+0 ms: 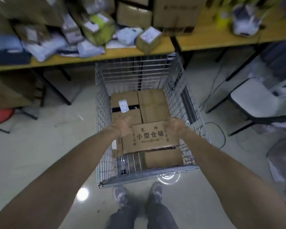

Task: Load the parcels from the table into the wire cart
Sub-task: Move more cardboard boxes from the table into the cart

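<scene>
Holding: the left hand (123, 125) and the right hand (176, 125) clasp a printed cardboard box (149, 138) at its two far corners, one hand on each side. The fingers are blurred but look curled over the edges, and neither hand is free.
Head view, box in hand: it is inside the wire cart (104, 103), near the cart's near wall and slightly tilted. It overlaps a plain carton (163, 158) at the near end. Whether it already rests on what is below cannot be told.
Cart's far end: a taped box with a white label (125, 104) lies against the left wall, and a plain brown box (153, 106) sits just beside it on the right. Both lie flat on the cart floor.
Table: the yellow table (122, 53) runs along the cart's far wall. A small carton (149, 39) sits at its front edge above the cart, with a yellow-green parcel (98, 28) and white mailer bags (89, 48) heaped to its left. Large cartons (134, 14) stand at the back edge.
Done so far: judging by what lies in the cart, about three boxes are loaded and a fourth is going in, so only the floor layer is filling.
Left to do: most of the work, I judge, since the heap on the table looks far bigger than the cart's load.
</scene>
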